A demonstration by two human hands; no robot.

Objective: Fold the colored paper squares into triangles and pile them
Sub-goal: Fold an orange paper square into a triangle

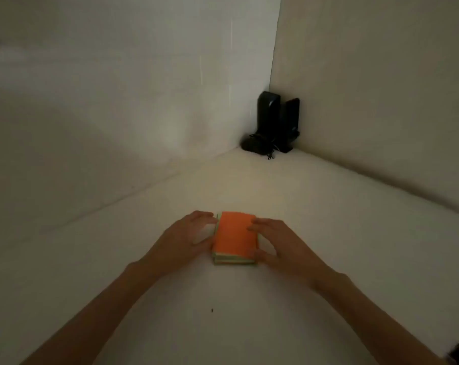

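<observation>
The white table filled the lower part of the view and ran back into a corner between two pale walls, where a pair of black speakers stood well apart from the work. Both bare forearms reached in from the near edge. The left hand sat relaxed and loosely curved, its fingertips against the left edge of the paper stack and holding nothing that showed. The right hand lay spread, fingers fairly straight over the stack's far right corner, thumb down at the near right corner. Whether that thumb had caught a sheet's edge was too blurred to tell. No triangle was yet folded, so the likely step was freeing one square. The main risk, as I judged it, was that several thin sheets would lift together, or that a sideways pull would skew the whole stack, since the left hand only braced it from the side without pressing it down. The stack lay flat between the two hands, touching both. Its orange top sheet sat under the right fingertips, and the pale green sheets below it peeked out at the near edge, just beside the right thumb.
</observation>
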